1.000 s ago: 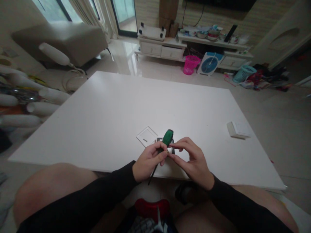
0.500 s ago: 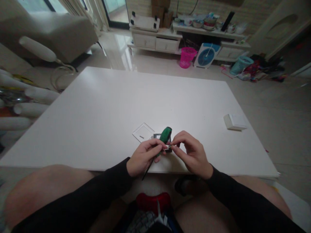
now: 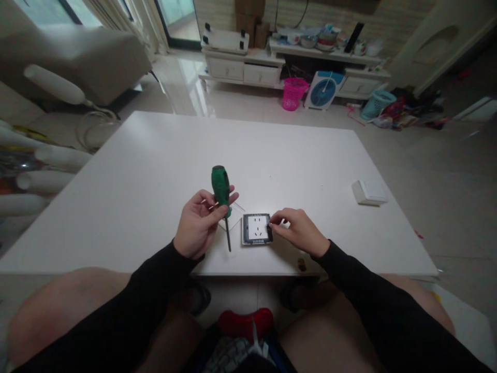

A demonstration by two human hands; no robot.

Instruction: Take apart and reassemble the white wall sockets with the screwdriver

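My left hand (image 3: 200,223) is closed around a green-handled screwdriver (image 3: 221,189), its dark shaft pointing down over the table. Just right of the shaft lies a wall socket (image 3: 258,228), a white face with slots inside a dark frame. At the socket's right edge, my right hand (image 3: 297,228) pinches thumb and fingertips together; whatever is between them is too small to make out. A pale square cover frame (image 3: 235,221) lies behind the screwdriver, partly hidden by my left hand. Below my right wrist sits a small yellow and black piece (image 3: 302,264).
A white box-like piece (image 3: 368,192) stands toward the right edge of the white table (image 3: 186,155). Beyond the table are a pink basket (image 3: 294,94), a blue and white fan (image 3: 324,90) and a low cabinet (image 3: 227,69). My knees are under the front edge.
My hands have moved apart. The left one has gone left and up with the screwdriver, now turned tip-down. My right hand has come to the socket's edge, and the socket is uncovered to view.
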